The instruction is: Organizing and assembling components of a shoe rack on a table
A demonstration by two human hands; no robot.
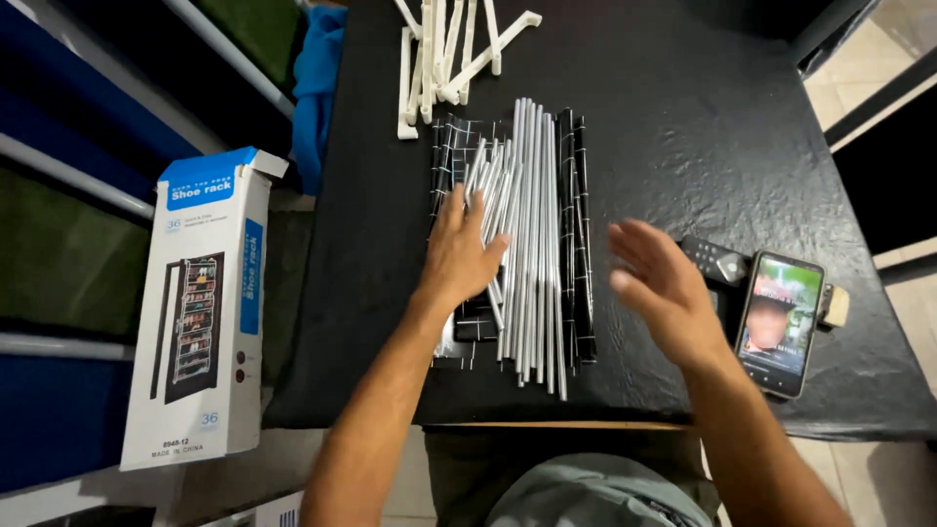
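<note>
Many thin silver metal tubes lying side by side in a loose pile near the middle of the black surface, running from the near edge toward the far edge. Under them, a folded black sheet with thin white lines. Left hand flat on the left part of the pile, fingers spread and pressing down, not closed around anything. Right hand lifted just right of the pile, open, fingers loose, holding nothing, a bit blurred.

Probably light, stiff and smooth, so likely to roll and slip apart. Best taken as a bunch around the middle, with both hands, so the ends do not tip. Likely noisy and messy if dropped.

Past the far ends of the tubes, a heap of white plastic frame pieces by the far edge. By the right edge, a phone with a lit screen, a dark remote just beside it, and a small tan block touching the phone's right side. All close to the right hand, easy to bump. Off the left edge, a tall white and blue cardboard box with a picture of a rack, standing upright. Blue cloth hanging by the far left corner.
</note>
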